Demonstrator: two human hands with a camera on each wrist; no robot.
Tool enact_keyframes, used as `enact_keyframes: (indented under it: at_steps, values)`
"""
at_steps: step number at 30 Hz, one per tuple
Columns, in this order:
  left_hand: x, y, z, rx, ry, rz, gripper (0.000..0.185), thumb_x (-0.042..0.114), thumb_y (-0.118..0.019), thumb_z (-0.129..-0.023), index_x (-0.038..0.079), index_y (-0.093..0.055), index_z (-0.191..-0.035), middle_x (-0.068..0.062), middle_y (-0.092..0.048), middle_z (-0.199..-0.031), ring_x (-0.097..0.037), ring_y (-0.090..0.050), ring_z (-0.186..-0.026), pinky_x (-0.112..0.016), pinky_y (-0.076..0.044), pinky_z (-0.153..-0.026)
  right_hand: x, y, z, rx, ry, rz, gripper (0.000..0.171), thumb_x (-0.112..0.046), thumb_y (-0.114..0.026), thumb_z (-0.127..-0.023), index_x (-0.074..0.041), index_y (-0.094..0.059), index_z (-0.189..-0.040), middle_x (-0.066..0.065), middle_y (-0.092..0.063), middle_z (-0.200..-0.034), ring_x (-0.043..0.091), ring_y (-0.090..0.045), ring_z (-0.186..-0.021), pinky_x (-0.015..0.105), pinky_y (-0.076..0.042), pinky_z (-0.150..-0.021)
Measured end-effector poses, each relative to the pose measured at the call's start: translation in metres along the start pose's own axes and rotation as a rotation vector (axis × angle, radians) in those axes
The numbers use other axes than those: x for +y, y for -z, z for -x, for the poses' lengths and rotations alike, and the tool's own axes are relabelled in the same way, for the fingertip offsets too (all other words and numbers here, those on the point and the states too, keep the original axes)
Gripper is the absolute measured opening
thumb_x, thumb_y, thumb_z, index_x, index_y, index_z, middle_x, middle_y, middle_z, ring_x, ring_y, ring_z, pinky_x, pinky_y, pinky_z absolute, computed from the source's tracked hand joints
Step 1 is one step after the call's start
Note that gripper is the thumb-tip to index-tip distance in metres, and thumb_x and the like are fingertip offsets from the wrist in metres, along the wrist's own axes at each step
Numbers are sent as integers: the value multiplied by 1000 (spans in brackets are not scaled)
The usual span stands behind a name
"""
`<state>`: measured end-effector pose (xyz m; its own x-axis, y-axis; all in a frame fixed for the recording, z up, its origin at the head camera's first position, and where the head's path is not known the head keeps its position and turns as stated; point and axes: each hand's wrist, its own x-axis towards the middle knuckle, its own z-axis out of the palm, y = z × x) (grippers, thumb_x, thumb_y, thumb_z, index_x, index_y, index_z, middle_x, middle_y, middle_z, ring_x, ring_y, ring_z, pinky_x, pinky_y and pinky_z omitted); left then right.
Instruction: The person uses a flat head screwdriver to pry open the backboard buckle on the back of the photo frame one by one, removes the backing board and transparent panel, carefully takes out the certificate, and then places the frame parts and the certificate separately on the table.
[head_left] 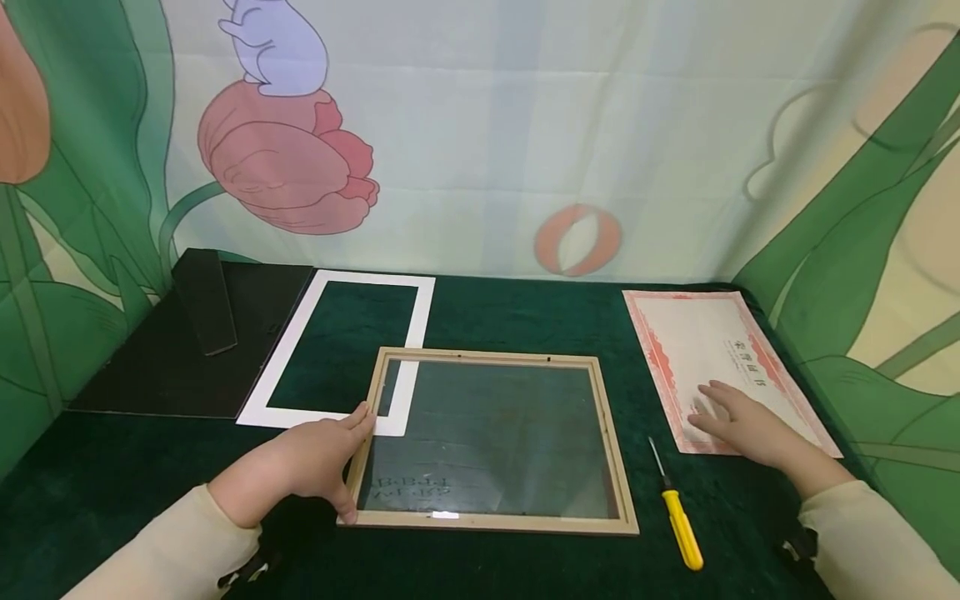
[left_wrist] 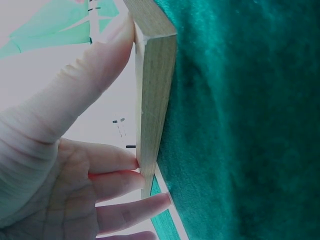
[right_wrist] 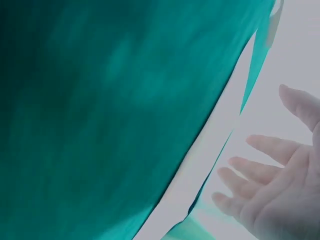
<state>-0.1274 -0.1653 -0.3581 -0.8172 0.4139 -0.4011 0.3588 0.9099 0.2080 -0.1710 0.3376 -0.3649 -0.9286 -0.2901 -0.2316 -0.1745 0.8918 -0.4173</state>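
Note:
A light wooden picture frame (head_left: 480,523) with a clear pane (head_left: 487,442) lies on the green cloth. My left hand (head_left: 318,458) touches its left rail in the head view, thumb at the near corner and fingers further up. In the left wrist view the fingers (left_wrist: 117,162) are fairly straight, their tips right at the wooden edge. My right hand (head_left: 750,425) is over the lower part of a red-bordered certificate (head_left: 705,333), fingers spread and nothing held. A yellow-handled screwdriver (head_left: 681,525) lies between the frame and that hand.
A white mat border (head_left: 321,342) lies at the back left, partly under the pane's left side in view. Left of it is a black backing board (head_left: 157,367) with a stand leg (head_left: 206,308). A printed curtain (head_left: 480,167) hangs behind the table.

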Motion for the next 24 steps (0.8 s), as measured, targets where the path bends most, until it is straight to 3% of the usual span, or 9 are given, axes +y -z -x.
enact_keyframes:
  at_steps: [7, 10, 15, 24]
  values:
    - [1, 1, 0, -1, 0, 0, 119, 51, -76, -36, 2, -26, -132, -14, -22, -136, -28, -41, -109, -45, -35, -86, -56, -22, 5, -35, 120, -204, 56, -39, -46, -85, 0, -38, -125, 17, -44, -121, 26, -50, -98, 39, -43, -77]
    - [1, 1, 0, 0, -4, -1, 119, 51, -76, -36, 2, -27, -132, -15, -21, -136, -28, -40, -110, -44, -34, -87, -71, -31, 4, -71, 114, -234, 51, -36, -50, -84, -2, -43, -121, 10, -54, -109, 19, -53, -88, 30, -46, -71]
    - [1, 1, 0, -3, -9, -4, 118, 51, -76, -36, 2, -27, -132, -15, -21, -137, -29, -39, -111, -44, -34, -87, -81, -42, 0, -95, 34, -170, 47, -32, -54, -82, -3, -47, -119, -1, -58, -84, 14, -50, -66, 25, -44, -58]
    - [0, 1, 0, -16, -11, -8, 120, 53, -75, -36, 2, -26, -132, -15, -19, -137, -30, -37, -113, -44, -34, -87, -91, -49, -6, -101, -50, -121, 49, -29, -58, -80, -2, -46, -119, -2, -55, -70, 14, -47, -55, 27, -41, -51]
